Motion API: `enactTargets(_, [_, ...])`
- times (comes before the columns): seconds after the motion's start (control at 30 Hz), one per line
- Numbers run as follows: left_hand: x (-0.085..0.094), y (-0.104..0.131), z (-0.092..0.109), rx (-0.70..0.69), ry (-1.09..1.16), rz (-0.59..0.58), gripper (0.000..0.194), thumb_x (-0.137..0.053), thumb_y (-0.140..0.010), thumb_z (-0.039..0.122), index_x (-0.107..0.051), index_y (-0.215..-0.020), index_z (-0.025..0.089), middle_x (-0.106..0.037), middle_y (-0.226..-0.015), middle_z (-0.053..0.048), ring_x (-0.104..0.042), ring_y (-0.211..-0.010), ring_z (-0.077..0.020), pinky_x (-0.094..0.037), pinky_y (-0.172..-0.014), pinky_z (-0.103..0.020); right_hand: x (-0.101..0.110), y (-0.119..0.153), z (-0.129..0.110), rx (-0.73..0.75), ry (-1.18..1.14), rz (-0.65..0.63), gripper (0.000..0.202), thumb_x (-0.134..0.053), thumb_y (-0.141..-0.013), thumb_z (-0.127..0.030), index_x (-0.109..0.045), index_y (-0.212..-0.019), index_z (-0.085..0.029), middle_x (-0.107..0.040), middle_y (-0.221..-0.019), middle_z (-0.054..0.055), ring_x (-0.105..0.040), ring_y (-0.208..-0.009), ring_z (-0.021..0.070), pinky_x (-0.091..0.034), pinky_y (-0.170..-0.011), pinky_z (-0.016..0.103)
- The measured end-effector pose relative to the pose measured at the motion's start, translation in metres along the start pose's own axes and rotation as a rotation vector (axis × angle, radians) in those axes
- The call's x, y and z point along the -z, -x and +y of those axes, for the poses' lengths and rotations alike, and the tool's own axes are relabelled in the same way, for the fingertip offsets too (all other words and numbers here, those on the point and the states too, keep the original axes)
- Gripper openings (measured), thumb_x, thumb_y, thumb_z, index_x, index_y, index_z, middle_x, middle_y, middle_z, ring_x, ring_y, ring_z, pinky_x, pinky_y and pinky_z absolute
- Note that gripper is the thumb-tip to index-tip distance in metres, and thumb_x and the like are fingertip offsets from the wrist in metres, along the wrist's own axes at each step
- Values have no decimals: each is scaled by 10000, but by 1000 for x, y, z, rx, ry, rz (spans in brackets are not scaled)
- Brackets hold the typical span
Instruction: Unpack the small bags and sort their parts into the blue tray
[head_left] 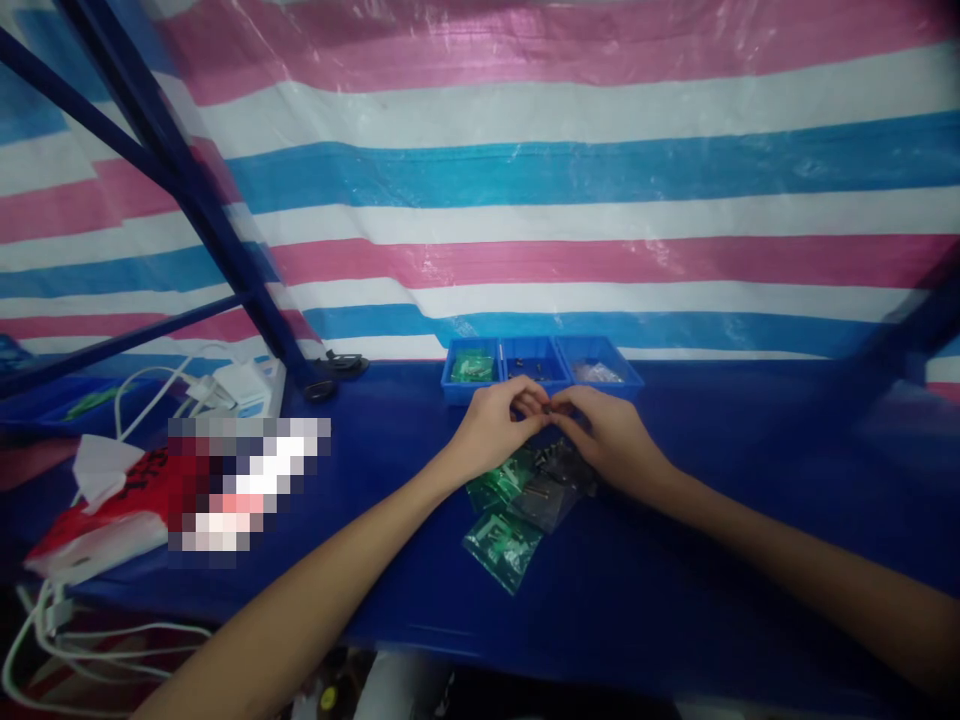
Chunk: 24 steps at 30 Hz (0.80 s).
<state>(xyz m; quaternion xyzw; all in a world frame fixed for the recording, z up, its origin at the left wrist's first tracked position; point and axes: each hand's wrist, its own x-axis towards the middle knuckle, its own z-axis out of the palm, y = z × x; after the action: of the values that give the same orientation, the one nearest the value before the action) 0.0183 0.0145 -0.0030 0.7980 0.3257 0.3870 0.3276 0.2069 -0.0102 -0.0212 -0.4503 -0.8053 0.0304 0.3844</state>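
My left hand and my right hand meet fingertip to fingertip above the blue table, just in front of a divided blue tray. Both are closed in a pinch on something small and dark that I cannot make out. Beneath them lie small clear bags: a green bag nearest me, another green bag behind it, and a bag with screw-like pieces beside that. Darker small parts show partly under my right hand. The tray holds green packets on the left, small dark pieces in the middle and clear bags on the right.
A red tissue pack lies at the left, near white cables and a power strip. Black items sit by the blue frame post. A striped plastic sheet hangs behind the table.
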Motion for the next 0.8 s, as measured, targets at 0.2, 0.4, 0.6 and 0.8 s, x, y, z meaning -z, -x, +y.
enactTargets(0.2, [2, -1, -2, -36, -98, 2, 193, -619, -832, 106, -654, -1005, 182, -682, -879, -13, -642, -824, -127, -477, -694, -240, 4, -3, -7, -85, -127, -27, 85, -570, -923, -226, -636, -876, -202, -690, -783, 3, -619, -685, 160, -429, -632, 279])
enactTargets(0.4, [2, 0, -3, -78, -161, 20, 155, -639, -853, 161, -650, -1006, 182, -673, -898, -19, -627, -812, -131, -486, -726, -255, 7, -2, -12, -98, -100, -11, 157, -583, -929, -289, -653, -818, -204, -667, -712, -10, -577, -613, 144, -400, -587, 278])
enactTargets(0.6, [2, 2, -1, -136, -200, 8, 84, -612, -909, 220, -659, -964, 176, -649, -850, -2, -602, -775, -114, -463, -710, -238, 8, -2, -13, -87, -110, 49, 156, -590, -927, -329, -639, -857, -199, -693, -766, 13, -623, -659, 150, -452, -605, 269])
enactTargets(0.8, [0, 1, -2, -141, -235, 1, 153, -602, -937, 306, -670, -959, 171, -637, -807, 1, -569, -716, -121, -413, -646, -240, 6, 0, -6, 35, -15, 112, 101, -541, -952, -233, -619, -1000, -191, -705, -883, 42, -663, -770, 178, -502, -693, 290])
